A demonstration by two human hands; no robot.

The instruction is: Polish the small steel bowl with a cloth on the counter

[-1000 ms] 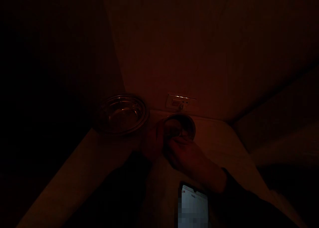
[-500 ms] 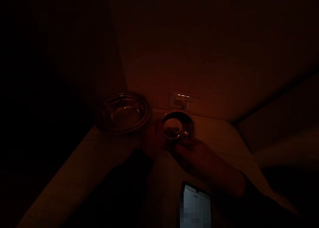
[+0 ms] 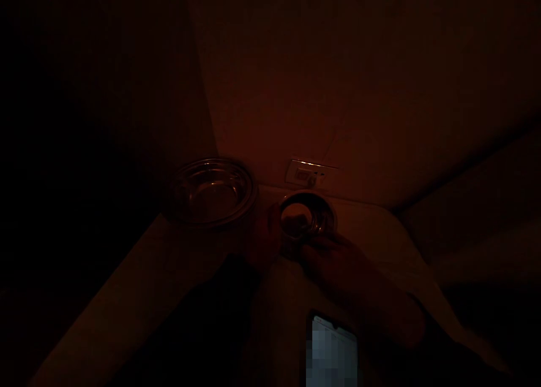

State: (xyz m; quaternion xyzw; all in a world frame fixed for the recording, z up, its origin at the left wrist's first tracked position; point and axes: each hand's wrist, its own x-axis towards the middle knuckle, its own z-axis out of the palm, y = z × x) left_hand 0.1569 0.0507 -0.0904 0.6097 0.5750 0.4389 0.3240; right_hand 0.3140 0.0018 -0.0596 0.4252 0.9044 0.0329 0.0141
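Observation:
The scene is very dark. A small round metal bowl (image 3: 326, 211) stands near the back of the table, with a shiny round opening or disc visible inside it. My left hand (image 3: 262, 235) is closed against the bowl's left side, its fingers mostly lost in shadow. At the front right rim is my right hand (image 3: 332, 257), its fingers drawn together and gripping there. Whether something small sits between those fingers I cannot make out.
A larger shallow metal bowl (image 3: 211, 204) lies to the left, by the wall corner. Behind the small bowl is a wall socket panel (image 3: 310, 174). A phone with a lit screen (image 3: 333, 353) lies at the front of the pale table (image 3: 110, 302).
The small bowl has shifted slightly to the right, and its inner opening looks a little different in angle. My right hand has moved slightly right with it; my left hand stays close beside it.

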